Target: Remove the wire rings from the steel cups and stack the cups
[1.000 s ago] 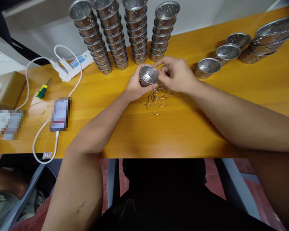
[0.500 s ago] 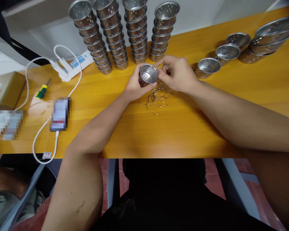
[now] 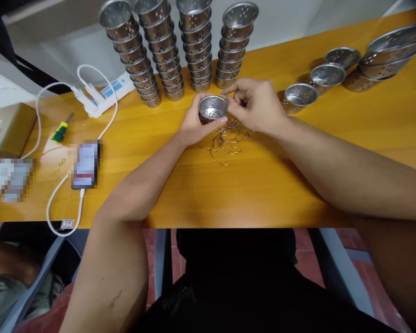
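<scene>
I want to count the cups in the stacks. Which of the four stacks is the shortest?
The rightmost stack, nearest the right hand. Its top cup sits lower than the tops of the other three stacks, and it tilts to show its holes.

A small assembly workshop: stacks of perforated metal cups (image 3: 175, 51) line the wooden worktop (image 3: 263, 185), beside loose wire rings (image 3: 225, 141) and a screwdriver (image 3: 61, 130).

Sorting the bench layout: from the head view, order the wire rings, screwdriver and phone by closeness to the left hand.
From the left hand:
1. Wire rings, just right of it.
2. Phone, left, near the table's front.
3. Screwdriver, farther left.
</scene>
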`<state>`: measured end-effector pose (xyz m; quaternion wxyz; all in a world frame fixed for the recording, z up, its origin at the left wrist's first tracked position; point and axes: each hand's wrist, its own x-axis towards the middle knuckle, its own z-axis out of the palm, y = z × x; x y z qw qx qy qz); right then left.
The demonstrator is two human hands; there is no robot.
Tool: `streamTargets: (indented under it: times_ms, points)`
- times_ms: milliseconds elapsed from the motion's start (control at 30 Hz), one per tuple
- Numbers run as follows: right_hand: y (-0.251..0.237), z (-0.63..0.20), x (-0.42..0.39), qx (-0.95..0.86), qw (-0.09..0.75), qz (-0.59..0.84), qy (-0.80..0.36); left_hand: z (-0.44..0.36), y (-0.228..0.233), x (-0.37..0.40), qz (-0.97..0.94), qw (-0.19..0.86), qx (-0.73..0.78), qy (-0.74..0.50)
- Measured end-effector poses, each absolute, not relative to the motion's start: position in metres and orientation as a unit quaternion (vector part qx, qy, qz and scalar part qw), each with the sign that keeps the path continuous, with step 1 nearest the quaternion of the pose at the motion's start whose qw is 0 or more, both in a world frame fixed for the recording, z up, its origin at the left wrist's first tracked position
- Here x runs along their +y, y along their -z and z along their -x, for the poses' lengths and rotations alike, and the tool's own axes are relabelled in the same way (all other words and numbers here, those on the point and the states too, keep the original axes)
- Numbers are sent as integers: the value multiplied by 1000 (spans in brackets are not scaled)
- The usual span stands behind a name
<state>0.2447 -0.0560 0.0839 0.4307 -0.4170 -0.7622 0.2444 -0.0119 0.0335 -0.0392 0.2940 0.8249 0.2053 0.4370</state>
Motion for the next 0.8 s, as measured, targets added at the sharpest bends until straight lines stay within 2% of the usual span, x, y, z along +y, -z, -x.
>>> streamTargets:
  times_ms: [300, 800]
  points:
    - [-83, -248, -53, -768, 410, 439, -224, 11, 34, 28, -820, 302, 228, -430]
    - [-91, -243, -59, -748, 423, 442, -257, 5, 11, 8, -813, 305, 234, -439]
